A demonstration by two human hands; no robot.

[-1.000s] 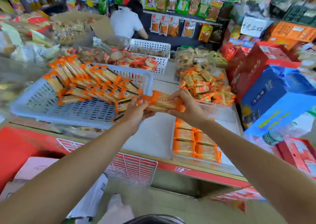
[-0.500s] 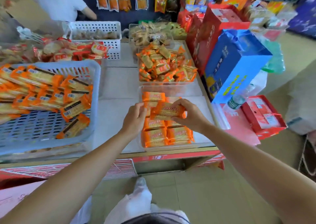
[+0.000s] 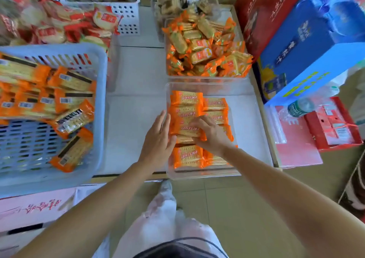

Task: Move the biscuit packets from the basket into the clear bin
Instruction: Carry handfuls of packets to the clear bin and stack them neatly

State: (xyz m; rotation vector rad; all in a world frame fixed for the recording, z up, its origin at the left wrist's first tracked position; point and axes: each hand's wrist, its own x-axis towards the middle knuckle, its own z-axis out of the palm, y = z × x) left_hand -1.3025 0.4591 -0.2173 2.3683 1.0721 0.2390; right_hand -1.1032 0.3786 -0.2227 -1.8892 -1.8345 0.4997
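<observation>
A person stood at a shop counter [image 3: 138,80], looking down at both bare hands over a clear bin [image 3: 246,119] at the near right of the counter. The left hand [image 3: 158,141] lay with fingers straight and loose against the left end of an orange biscuit packet [image 3: 186,128]. The right hand [image 3: 210,132] rested on the packet's right end, fingers curled over it; whether it truly pinched the packet could not be told. That packet sat on top of other orange packets laid in two rows inside the bin.

To the left, a blue slatted basket [image 3: 98,104] held many more of the same packets [image 3: 73,82], heaped toward its far side, with two lying loose nearer.

Just beyond the clear bin stood a second clear tub [image 3: 205,46] piled with smaller orange-wrapped biscuits. Farther left, a white perforated basket [image 3: 126,19] and a heap of red-wrapped snacks [image 3: 53,31] crowded the far counter. On the right, a large blue carton [image 3: 316,46] and a red carton [image 3: 262,15] stood close beside the bins, with a green-capped bottle [image 3: 300,106] lying near them.
</observation>
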